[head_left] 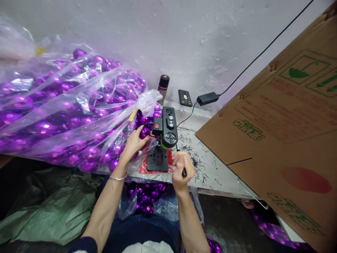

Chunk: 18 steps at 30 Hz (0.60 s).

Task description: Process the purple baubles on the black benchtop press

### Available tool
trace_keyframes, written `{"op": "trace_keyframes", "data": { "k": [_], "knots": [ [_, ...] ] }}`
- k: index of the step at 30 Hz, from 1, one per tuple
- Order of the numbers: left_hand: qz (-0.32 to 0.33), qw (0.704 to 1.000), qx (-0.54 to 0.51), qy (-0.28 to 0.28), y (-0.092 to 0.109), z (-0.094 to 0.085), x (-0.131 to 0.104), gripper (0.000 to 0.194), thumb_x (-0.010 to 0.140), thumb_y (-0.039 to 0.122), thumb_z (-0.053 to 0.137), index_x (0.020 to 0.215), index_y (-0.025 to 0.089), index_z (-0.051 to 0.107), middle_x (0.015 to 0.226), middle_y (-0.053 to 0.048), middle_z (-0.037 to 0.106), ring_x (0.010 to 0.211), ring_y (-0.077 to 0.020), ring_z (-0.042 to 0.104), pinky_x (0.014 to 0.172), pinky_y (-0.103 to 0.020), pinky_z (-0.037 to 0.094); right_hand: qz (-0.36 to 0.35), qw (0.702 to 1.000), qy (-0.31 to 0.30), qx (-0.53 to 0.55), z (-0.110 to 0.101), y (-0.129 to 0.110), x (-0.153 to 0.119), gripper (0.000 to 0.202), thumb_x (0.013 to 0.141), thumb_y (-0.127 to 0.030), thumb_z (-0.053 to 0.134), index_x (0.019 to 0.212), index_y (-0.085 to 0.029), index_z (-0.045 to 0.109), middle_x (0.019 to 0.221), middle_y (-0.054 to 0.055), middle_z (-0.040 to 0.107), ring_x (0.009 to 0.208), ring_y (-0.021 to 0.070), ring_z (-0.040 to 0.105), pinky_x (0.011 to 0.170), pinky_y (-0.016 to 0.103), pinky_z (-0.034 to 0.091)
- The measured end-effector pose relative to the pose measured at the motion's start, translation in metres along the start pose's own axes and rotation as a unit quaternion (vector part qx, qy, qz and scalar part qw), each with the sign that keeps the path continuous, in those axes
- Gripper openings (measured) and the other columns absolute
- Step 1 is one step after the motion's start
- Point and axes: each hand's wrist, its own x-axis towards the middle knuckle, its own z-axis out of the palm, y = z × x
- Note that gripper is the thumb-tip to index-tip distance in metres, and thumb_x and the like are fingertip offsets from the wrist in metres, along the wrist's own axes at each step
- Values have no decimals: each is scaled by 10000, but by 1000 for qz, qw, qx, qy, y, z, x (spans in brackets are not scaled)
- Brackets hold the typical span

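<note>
A small black bench drill press (169, 128) with a red switch stands on the white worktop. My right hand (183, 168) is closed round the black grip of its lever (184, 172). My left hand (135, 142) reaches to the left side of the press, beside shiny purple mirrored balls (142, 121). Its thumb and forefinger are stretched apart, and I make out nothing held between them. Below the press head lies the slotted black base plate (157, 161), on a red sheet (144, 168). The other left fingers are partly hidden.
A big clear bag (105, 95) of purple balls fills the left. Behind the press stand a dark spray can (163, 86), a phone (185, 98) and a power adapter (207, 98). Black shavings (201, 161) litter the worktop. A large cardboard box (276, 133) rises at right.
</note>
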Motion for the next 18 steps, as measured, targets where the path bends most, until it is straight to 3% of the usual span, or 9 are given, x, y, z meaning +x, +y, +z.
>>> {"op": "trace_keyframes", "data": {
  "k": [3, 5, 8, 10, 14, 18],
  "knots": [
    [-95, 982, -162, 34, 5, -12, -36, 677, 791, 458, 837, 1382, 206, 624, 1208, -112, 784, 1118, -325, 758, 1065, -492, 576, 17, 1000, 7, 11, 1, -4, 6, 366, 1065, -117, 448, 719, -229, 491, 675, -27, 553, 649, 121, 580, 604, 285, 423],
    [-144, 939, -311, 21, 12, -10, -63, 721, 759, 505, 857, 1367, 211, 604, 1198, -99, 787, 1101, -298, 772, 1026, -454, 604, 36, 999, 11, 13, 1, -7, 11, 377, 1074, -138, 461, 709, -228, 486, 665, -31, 542, 636, 115, 565, 605, 286, 421],
    [-214, 868, -448, -22, 17, 8, -92, 739, 706, 563, 893, 1292, 206, 622, 1192, -102, 792, 1080, -286, 783, 995, -433, 617, 60, 998, 10, 1, 2, -11, 18, 402, 1087, -183, 468, 688, -233, 471, 642, -34, 514, 618, 115, 547, 602, 293, 420],
    [-234, 853, -466, -26, 15, 26, -101, 751, 663, 570, 923, 1248, 199, 633, 1174, -107, 797, 1101, -291, 779, 1033, -442, 600, 65, 998, 6, -6, 1, -12, 21, 408, 1091, -198, 464, 685, -234, 469, 638, -34, 506, 617, 117, 545, 602, 295, 424],
    [-171, 897, -407, -8, 2, 55, -101, 734, 704, 574, 900, 1267, 198, 617, 1174, -120, 794, 1145, -304, 769, 1080, -476, 575, 54, 999, 3, 1, 0, -12, 20, 380, 1085, -173, 473, 710, -227, 490, 652, -34, 518, 623, 108, 548, 598, 284, 423],
    [-59, 971, -231, 15, -7, 66, -97, 579, 782, 514, 866, 1229, 210, 659, 1235, -131, 779, 1175, -322, 754, 1089, -511, 563, 39, 999, 4, -5, 0, -11, 16, 352, 1078, -148, 472, 736, -223, 513, 667, -30, 536, 626, 110, 552, 598, 288, 427]
  ]
}}
